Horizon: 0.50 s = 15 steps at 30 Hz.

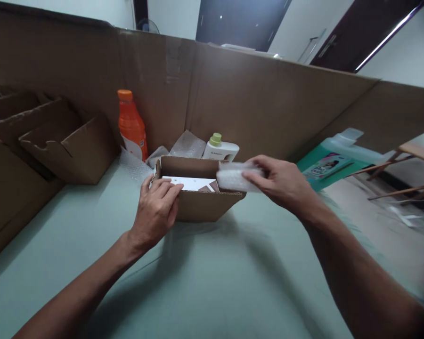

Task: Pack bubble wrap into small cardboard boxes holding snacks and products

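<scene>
Your forearms (349,249) come nearest, reaching to the open cardboard box (199,206). Your left hand (159,205) is at its left end, fingers draped over the near rim beside the white item (189,183) inside; can't tell if they grip. Your right hand (277,181), off its right end, has thumb and fingers clamped on a blurred whitish bundle (233,178), which juts leftward from the fingertips over the box's right end.

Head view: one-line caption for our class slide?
Left hand at one end of an open cardboard box, right hand holding a white packet at the other.
</scene>
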### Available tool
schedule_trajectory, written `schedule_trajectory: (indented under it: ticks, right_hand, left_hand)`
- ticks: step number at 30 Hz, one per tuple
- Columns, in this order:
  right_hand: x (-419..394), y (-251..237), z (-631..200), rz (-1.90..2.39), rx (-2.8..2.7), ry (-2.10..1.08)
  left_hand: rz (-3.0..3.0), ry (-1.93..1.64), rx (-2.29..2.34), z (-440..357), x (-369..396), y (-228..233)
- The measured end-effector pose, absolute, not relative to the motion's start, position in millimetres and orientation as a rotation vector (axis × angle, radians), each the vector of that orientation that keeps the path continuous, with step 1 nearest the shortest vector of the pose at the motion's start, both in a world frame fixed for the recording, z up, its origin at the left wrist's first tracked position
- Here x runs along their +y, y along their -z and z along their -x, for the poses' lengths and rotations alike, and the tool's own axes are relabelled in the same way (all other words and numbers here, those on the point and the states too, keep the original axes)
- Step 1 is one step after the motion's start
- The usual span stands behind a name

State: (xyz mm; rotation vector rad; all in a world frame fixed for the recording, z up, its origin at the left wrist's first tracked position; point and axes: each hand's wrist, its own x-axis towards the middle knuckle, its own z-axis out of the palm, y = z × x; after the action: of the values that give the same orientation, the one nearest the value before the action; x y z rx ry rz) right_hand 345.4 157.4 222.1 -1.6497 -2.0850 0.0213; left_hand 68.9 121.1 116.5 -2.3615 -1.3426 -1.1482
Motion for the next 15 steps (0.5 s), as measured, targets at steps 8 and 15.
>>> schedule_trajectory:
  ticks: [8,15]
  right_hand:
    - [213.2,-202.1,-303.0,1.787,-2.586,-0.109]
    - [191.1,-203.8,-311.1,1.649,-2.567,-0.196]
  left_hand:
    - [2.351,1.181,-1.362,-68.7,120.0,-111.2]
    - [2.338,1.235,-1.286,-66.6,120.4,-109.6]
